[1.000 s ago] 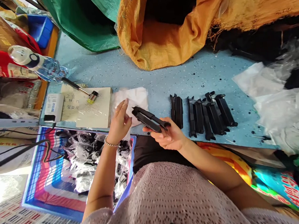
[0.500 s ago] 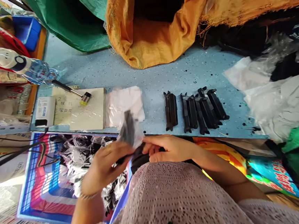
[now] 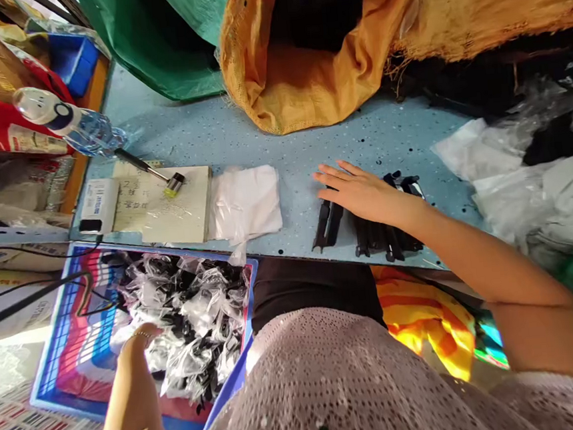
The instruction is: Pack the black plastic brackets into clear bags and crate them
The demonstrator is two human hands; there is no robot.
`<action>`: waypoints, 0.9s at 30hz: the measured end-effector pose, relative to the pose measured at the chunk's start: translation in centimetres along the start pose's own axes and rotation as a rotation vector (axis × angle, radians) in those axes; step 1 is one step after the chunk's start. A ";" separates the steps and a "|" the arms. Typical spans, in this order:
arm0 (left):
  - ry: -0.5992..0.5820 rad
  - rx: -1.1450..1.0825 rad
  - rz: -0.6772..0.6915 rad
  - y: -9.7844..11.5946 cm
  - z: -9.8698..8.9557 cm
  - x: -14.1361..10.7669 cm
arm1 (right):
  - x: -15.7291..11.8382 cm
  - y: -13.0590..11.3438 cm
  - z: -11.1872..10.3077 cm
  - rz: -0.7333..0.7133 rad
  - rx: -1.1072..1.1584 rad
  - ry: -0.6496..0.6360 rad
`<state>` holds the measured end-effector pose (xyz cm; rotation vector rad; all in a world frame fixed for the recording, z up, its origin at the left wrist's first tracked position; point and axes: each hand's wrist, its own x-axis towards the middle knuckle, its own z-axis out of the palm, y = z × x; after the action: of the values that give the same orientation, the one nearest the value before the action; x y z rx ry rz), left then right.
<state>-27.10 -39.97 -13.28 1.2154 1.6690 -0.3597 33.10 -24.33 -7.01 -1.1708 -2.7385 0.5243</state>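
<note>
My right hand [image 3: 357, 192] reaches over the blue speckled table, palm down with fingers stretched out. It rests on or just above the upper ends of a pair of slim black plastic parts [image 3: 328, 226]. Beneath my wrist lie several more of these black parts [image 3: 393, 242], partly covered by the arm. On the left, my left hand [image 3: 147, 331] is down in a blue plastic basket [image 3: 44, 390]; its fingers are hidden. Around it are black pieces in clear plastic bags [image 3: 196, 330]. A stack of clear bags [image 3: 252, 201] lies on the table between the hands.
A notepad [image 3: 176, 214] bears a small metal-headed tool [image 3: 174, 183]. Left of it are a white box [image 3: 101, 204] and a water bottle [image 3: 86, 129]. An open orange sack [image 3: 301, 103] and a green sack [image 3: 174, 77] stand behind; loose plastic [image 3: 519, 188] lies right.
My left hand has moved from my lap down into the basket, and the bagged black piece is out of sight. My right hand has gone from my lap to the black parts.
</note>
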 end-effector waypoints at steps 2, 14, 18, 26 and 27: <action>-0.001 -0.034 -0.052 2.4 -0.6 -0.2 | -1.3 -0.4 -0.7 0.076 0.036 -0.013; 0.812 0.014 0.589 34.5 4.7 4.6 | -0.3 -7.9 4.4 0.621 1.610 0.461; 0.679 -0.341 0.603 32.6 3.2 7.3 | 0.9 -8.5 4.1 0.594 1.860 0.418; 0.691 -0.493 0.782 30.3 2.3 5.2 | 8.1 -9.3 5.3 0.612 2.052 0.230; 0.757 -0.346 0.791 30.1 2.2 4.8 | 8.2 -9.2 5.5 0.645 2.023 0.270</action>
<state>-0.58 -25.29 -9.40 1.7204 1.5706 0.9369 19.83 -25.77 -9.10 -0.9977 -0.4593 2.0346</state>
